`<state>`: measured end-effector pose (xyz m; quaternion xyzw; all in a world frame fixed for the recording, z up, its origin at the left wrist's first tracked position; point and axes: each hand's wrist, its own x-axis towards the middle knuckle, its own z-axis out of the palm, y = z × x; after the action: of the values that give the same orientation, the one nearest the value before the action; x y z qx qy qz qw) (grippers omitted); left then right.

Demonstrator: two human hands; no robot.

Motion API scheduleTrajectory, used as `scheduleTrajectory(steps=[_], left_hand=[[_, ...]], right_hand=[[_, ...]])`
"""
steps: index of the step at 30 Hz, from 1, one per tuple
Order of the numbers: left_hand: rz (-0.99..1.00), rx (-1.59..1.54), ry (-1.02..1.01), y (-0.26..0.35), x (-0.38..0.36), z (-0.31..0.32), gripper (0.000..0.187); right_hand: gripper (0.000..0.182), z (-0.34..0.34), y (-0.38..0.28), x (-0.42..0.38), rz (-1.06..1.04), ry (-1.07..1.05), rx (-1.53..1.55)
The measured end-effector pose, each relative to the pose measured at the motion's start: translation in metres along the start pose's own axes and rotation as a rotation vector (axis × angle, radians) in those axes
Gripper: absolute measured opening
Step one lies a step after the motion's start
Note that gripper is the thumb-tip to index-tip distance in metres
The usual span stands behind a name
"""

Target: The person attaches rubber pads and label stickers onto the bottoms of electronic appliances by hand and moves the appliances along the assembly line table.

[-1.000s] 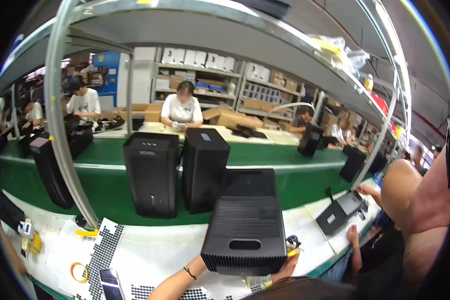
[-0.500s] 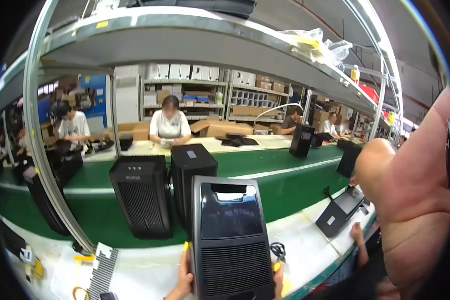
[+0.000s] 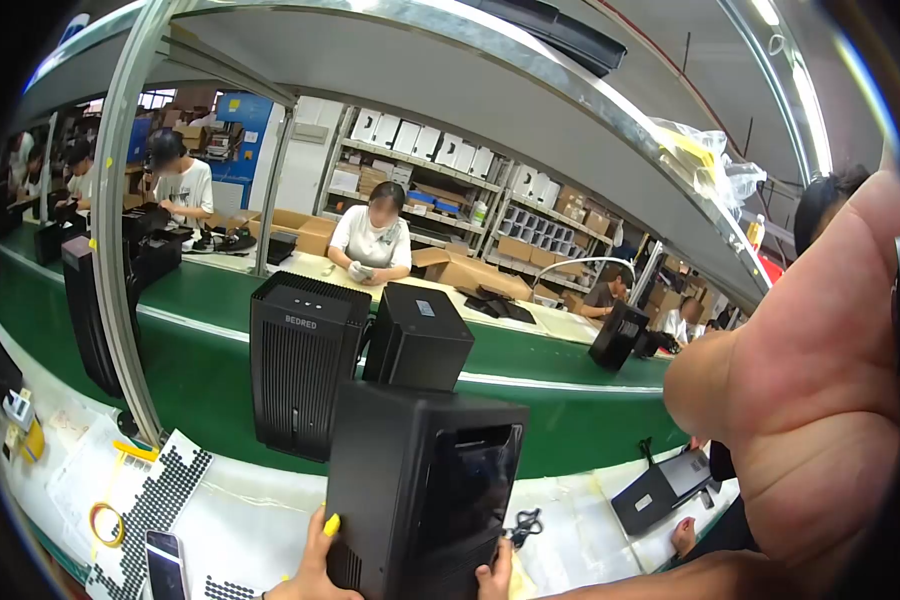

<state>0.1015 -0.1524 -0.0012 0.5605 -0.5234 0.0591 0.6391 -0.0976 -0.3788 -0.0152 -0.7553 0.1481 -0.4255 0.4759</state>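
Observation:
A black box-shaped appliance (image 3: 380, 480) with a glossy dark front panel stands upright at the bottom middle, turned so its plain side and front both show. My left hand (image 3: 315, 565) is wrapped round its lower left side, a yellow cover on one fingertip. Low on the other side, my right hand (image 3: 495, 572) grips the appliance, its fingers partly hidden. Just behind are a ribbed black appliance (image 3: 302, 370) marked BEDRED and another black appliance (image 3: 420, 340) on the green conveyor belt (image 3: 560, 405).
Another person's large hand (image 3: 800, 380) fills the right foreground close to the camera. On the white bench lie a phone (image 3: 165, 565), a sheet of black dots (image 3: 160, 500), a yellow tape roll (image 3: 106, 524) and black scissors (image 3: 523, 527). A metal post (image 3: 120, 230) stands left.
The held appliance has turned, its front now facing right and its left side showing. My view has tilted and shifted, bringing the phone and the tape roll further into sight.

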Motion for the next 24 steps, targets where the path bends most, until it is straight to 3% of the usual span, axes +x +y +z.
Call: scheduleTrajectory(steps=[2, 5, 6, 10, 19, 23, 24], left_hand=[[0.053, 0.085, 0.130, 0.010, 0.005, -0.004, 0.080], [0.147, 0.128, -0.030, -0.015, -0.004, -0.019, 0.133], [0.169, 0.164, -0.055, -0.023, -0.007, -0.022, 0.139], [0.200, 0.192, -0.028, -0.032, -0.019, -0.023, 0.139], [0.190, 0.222, 0.037, -0.025, -0.049, -0.021, 0.148], [0.216, 0.262, 0.023, -0.019, -0.041, -0.021, 0.149], [0.215, 0.276, 0.020, -0.014, -0.037, -0.020, 0.148]], right_hand=[[0.080, 0.013, 0.017, 0.005, -0.043, 0.059, -0.033], [0.081, 0.028, 0.043, 0.012, -0.098, 0.117, -0.088], [0.082, 0.034, 0.052, 0.014, -0.113, 0.127, -0.103], [0.082, 0.051, 0.080, 0.019, -0.037, 0.143, -0.154], [0.075, 0.075, 0.063, 0.044, -0.110, 0.086, 0.073], [0.071, 0.078, 0.099, 0.035, -0.140, 0.071, 0.065], [0.071, 0.086, 0.034, 0.045, -0.134, 0.178, 0.002]])
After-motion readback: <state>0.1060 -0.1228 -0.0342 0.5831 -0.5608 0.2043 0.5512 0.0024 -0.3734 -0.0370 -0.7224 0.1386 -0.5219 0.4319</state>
